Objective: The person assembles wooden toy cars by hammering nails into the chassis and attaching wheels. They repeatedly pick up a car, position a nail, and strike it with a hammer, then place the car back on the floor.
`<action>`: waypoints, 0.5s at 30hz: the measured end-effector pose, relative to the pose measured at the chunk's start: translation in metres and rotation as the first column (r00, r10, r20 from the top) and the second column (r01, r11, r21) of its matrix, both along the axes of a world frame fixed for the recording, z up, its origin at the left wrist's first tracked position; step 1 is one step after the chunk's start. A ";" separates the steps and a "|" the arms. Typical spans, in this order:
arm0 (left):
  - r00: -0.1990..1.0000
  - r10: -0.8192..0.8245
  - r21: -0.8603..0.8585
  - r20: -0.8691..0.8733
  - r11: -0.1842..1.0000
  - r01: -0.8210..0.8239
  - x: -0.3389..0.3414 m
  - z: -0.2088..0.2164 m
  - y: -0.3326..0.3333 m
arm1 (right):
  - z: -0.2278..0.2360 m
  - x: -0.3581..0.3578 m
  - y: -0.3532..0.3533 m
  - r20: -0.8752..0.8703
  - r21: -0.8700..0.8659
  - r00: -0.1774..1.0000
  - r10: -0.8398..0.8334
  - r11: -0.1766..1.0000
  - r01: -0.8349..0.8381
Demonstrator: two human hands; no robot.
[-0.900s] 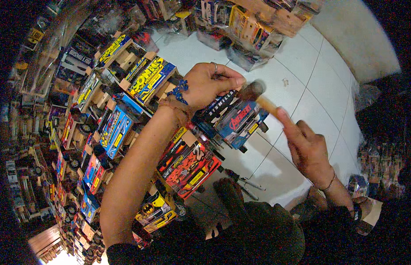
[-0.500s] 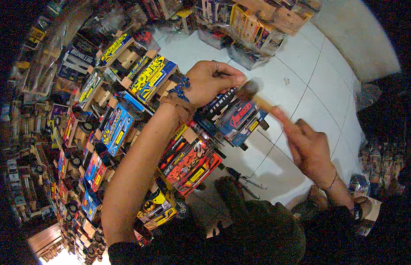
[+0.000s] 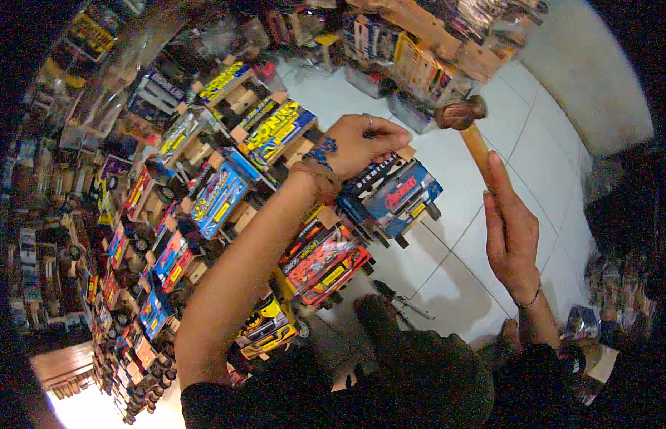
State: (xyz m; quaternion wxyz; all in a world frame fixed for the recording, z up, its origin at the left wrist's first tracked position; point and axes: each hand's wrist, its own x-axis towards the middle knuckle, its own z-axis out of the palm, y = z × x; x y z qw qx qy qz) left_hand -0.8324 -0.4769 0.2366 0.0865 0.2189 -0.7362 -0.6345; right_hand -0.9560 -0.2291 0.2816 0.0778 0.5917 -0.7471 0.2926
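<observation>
1. Rows of painted toy trucks, with wooden blocks on their bodies, fill the space left of the blue-and-black toy truck.
2. The white tiled floor spreads right of that truck and past its far side.
3. The blue-and-black toy truck itself sits below the left hand's fingertips, dark wheels showing on its near side.
4. A red-and-black toy truck stands just beside it, to the lower left.
5. The claw-less hammer is raised, apart from the truck, to its upper right.
6. The right hand, right of the truck, is closed around the hammer's handle.
7. The left hand pinches thumb and forefinger together over the truck's far edge; I cannot tell what lies between them.
8. Pliers lie below the truck.
</observation>
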 end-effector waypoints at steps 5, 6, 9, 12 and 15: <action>0.980 0.178 -0.259 -0.089 0.946 -0.195 0.034 0.044 -0.004 | 0.004 0.033 -0.010 0.699 -0.091 0.711 -0.081 0.975 0.200; 0.975 0.222 -0.248 -0.012 0.944 -0.218 0.058 0.060 -0.008 | 0.002 0.044 -0.018 0.794 -0.174 0.608 -0.014 0.953 0.249; 1.000 0.015 -0.346 0.010 0.938 -0.010 0.161 0.115 0.001 | 0.002 0.060 -0.037 0.802 -0.325 0.585 0.120 0.910 0.259; 0.990 0.060 -0.166 0.128 0.985 -0.038 0.304 0.163 0.060 | 0.008 0.065 -0.038 0.836 -0.251 0.548 -0.036 0.862 0.440; 0.692 0.536 -0.273 0.485 0.844 -0.462 0.460 0.200 0.179 | 0.022 0.074 -0.017 0.826 -0.289 0.553 0.108 0.924 0.251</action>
